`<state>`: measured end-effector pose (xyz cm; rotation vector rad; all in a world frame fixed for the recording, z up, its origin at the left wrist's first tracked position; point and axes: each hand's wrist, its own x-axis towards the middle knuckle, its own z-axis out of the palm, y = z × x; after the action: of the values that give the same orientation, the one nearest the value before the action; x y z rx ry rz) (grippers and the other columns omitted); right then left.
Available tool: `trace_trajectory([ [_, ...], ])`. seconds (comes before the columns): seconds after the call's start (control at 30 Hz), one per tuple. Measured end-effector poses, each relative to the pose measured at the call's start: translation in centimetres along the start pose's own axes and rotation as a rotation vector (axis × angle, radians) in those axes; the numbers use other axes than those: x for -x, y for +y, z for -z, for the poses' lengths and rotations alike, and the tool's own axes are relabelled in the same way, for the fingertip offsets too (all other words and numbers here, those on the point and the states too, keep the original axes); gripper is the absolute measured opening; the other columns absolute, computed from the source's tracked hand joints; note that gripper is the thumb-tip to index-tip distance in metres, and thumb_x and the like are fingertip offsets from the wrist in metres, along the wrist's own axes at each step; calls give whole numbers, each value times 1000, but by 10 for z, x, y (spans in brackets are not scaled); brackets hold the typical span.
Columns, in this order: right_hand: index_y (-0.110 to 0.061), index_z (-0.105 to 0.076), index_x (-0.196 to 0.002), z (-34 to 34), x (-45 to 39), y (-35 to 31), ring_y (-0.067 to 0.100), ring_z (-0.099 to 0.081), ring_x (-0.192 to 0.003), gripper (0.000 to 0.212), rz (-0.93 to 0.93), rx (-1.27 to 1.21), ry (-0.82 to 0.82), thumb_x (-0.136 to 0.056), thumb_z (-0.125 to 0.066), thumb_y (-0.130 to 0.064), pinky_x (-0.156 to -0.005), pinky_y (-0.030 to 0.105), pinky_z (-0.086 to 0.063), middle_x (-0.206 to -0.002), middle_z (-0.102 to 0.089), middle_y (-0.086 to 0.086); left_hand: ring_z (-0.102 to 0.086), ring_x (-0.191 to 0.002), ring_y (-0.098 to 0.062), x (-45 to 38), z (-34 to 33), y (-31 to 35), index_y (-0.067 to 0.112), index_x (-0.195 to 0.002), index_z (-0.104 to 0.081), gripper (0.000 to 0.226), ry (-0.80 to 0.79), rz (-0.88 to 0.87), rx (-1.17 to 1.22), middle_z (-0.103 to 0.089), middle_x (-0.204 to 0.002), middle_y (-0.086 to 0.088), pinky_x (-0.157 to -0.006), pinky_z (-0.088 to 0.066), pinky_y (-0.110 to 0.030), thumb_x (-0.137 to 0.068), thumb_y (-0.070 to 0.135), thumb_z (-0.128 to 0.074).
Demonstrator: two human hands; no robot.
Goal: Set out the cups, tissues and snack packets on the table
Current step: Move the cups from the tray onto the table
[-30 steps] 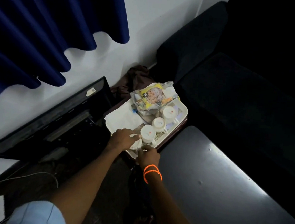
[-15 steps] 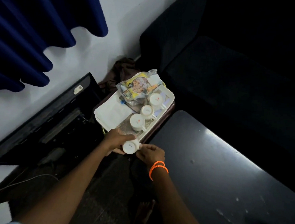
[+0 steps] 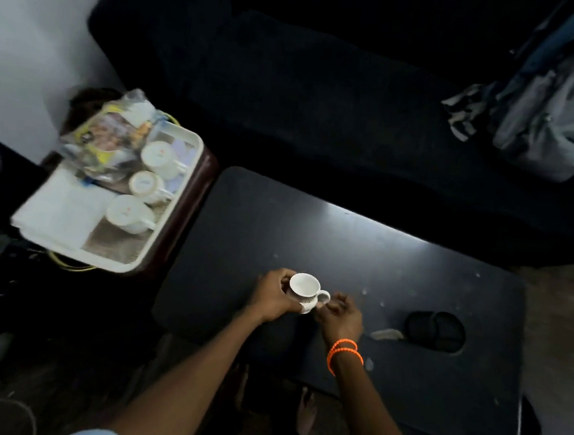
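I am looking at the dark table (image 3: 362, 244) filling the middle of the frame. At left centre the white tray (image 3: 173, 208) is holding three upside-down cups, folded tissues (image 3: 62, 213) and snack packets (image 3: 106, 141). Low centre, my left hand (image 3: 274, 297) is wrapping a white cup (image 3: 303, 289) upright above the table, while my right hand (image 3: 338, 315) is pinching its handle.

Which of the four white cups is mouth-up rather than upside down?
The cup held in both hands over the dark table; the three on the tray sit upside down.
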<state>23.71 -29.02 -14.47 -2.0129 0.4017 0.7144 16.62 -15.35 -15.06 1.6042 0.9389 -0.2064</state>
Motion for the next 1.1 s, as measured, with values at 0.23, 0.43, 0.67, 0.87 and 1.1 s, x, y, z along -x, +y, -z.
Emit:
trace_trajectory([
  [0.23,-23,-75,-75,59,-23,44,19,-69,-79,18,-6,176,139,-73,-75,-6,-78,23,-49,-76,-75,0,-72,-97,-21,-12,-89,-7,12,-107,-70,59,-36,-182,-167,-75,-108,-3,-86,-59,-38,-54,10,-94],
  [0.43,-32,-68,-64,60,-33,64,4,-61,-61,34,-68,179,166,-73,-70,0,-66,15,-43,-58,-61,-22,-65,-96,-20,-14,-104,-15,16,-105,-65,44,-33,-304,-288,-67,-107,0,-82,-54,-35,-67,12,-88],
  [0.67,-21,-72,-86,57,-34,79,14,-68,-76,31,-80,126,191,-75,-71,8,-68,3,-45,-78,-72,-4,-63,-114,-22,-14,-98,-23,18,-122,-61,61,-97,-322,-406,-61,-124,0,-99,-52,-36,-66,-6,-71],
  [0.87,-7,-72,-96,39,17,107,35,-70,-96,22,-275,90,315,-77,-73,4,-90,34,-48,-94,-76,18,-55,-129,-15,-7,-47,-30,25,-138,-55,63,-59,-247,-486,-50,-143,5,-111,-47,-30,-81,6,-76],
  [1.1,-13,-73,-86,-79,61,65,31,-74,-80,12,-141,140,-81,-78,-76,-6,-81,39,-59,-77,-76,11,-64,-112,-23,-1,75,-31,18,-126,-65,34,342,-265,-450,-60,-125,-1,-93,-56,-39,-92,23,-70],
])
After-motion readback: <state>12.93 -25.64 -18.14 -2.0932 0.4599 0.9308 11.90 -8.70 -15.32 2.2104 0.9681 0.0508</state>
